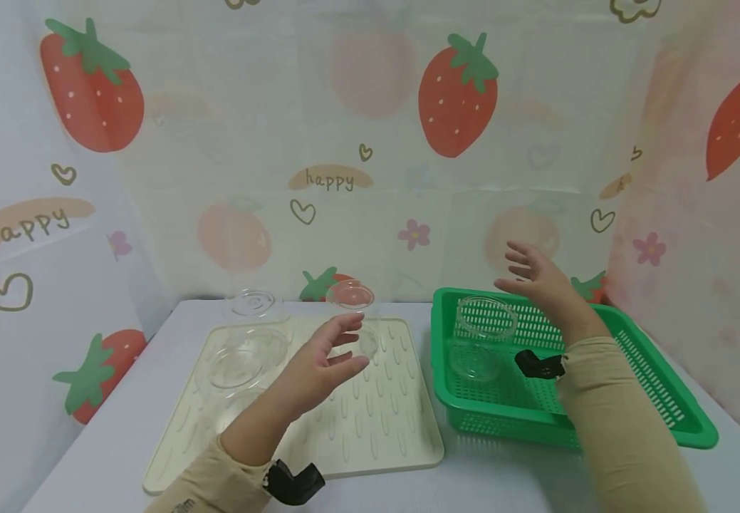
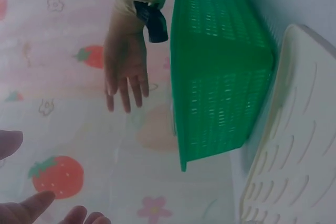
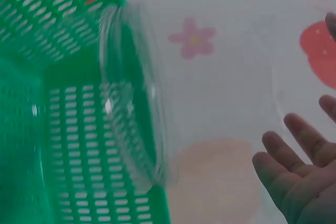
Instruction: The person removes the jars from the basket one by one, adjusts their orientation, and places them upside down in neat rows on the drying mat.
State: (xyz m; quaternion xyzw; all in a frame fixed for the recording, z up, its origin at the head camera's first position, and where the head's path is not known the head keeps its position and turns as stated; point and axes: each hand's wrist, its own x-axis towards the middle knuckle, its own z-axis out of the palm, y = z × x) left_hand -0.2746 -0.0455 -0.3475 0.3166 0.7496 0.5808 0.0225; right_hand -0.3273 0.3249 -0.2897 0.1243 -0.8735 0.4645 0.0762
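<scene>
My left hand (image 1: 318, 367) hovers over the cream ridged mat (image 1: 382, 434), fingers loosely spread and holding nothing. Behind its fingertips stands a clear round container (image 1: 352, 293) at the mat's back. More clear round containers, several in all, stand at the mat's left, one of them (image 1: 235, 367) beside the left wrist. Above the green basket (image 1: 504, 420) my right hand (image 1: 545, 288) is raised with its fingers apart and nothing in them. Inside the basket, at its left end, is another clear container (image 1: 485, 331); the right wrist view shows its wide rim (image 3: 157, 124) next to that hand.
The slotted basket walls stand up to the right of the mat on a white table (image 1: 459, 484). A curtain (image 1: 370, 235) printed with strawberries hangs close behind and at both sides.
</scene>
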